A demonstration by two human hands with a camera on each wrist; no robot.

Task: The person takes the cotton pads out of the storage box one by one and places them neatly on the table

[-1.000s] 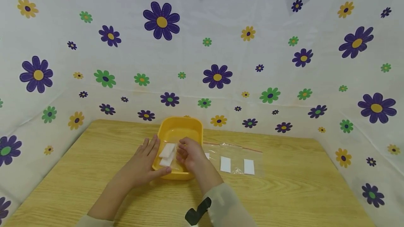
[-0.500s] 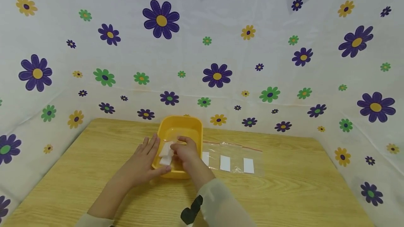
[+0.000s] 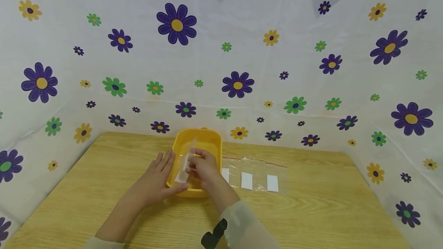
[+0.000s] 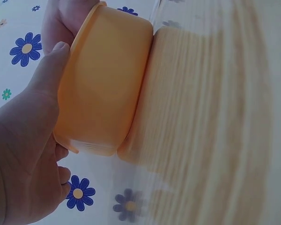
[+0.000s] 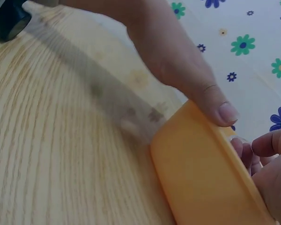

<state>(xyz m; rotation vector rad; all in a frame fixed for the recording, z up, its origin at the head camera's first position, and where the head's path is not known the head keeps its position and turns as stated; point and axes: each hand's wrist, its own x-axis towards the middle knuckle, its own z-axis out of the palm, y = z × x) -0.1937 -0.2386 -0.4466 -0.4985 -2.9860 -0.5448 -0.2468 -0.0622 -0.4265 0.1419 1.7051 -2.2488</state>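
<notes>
Standing tilted inside the yellow tub [image 3: 205,138], toward its left half: one clear packet [image 3: 187,160] with a white piece, its clear upper end raised. Held by: right hand [image 3: 206,167], which pinches the packet between curled fingers and thumb; exact finger contact partly hidden. Beneath, on the tub floor: a second white piece [image 3: 181,178], low and close to the near left corner, partly covered by the packet.

Tub: plastic, rounded corners, rimmed, upright on the surface [image 3: 322,191]. Steadied by: left hand [image 3: 156,180], spread, with straight fingers laid along the tub's left side and the thumb across the near rim; the left wrist view shows the thumb against the rim and the smooth outer wall.

Right of the tub, just beside it: a row of clear bags [image 3: 260,183], flat, red line along the top edge, white rectangles showing; the leftmost partly hidden behind the right hand and tub.

Surface: wood-grained, light brown. Sleeves [image 3: 247,224]: pale, both arms. Black device [image 3: 214,235]: at the right sleeve. Around and behind: white cloth [image 3: 207,62], printed with purple, yellow and green flowers.
</notes>
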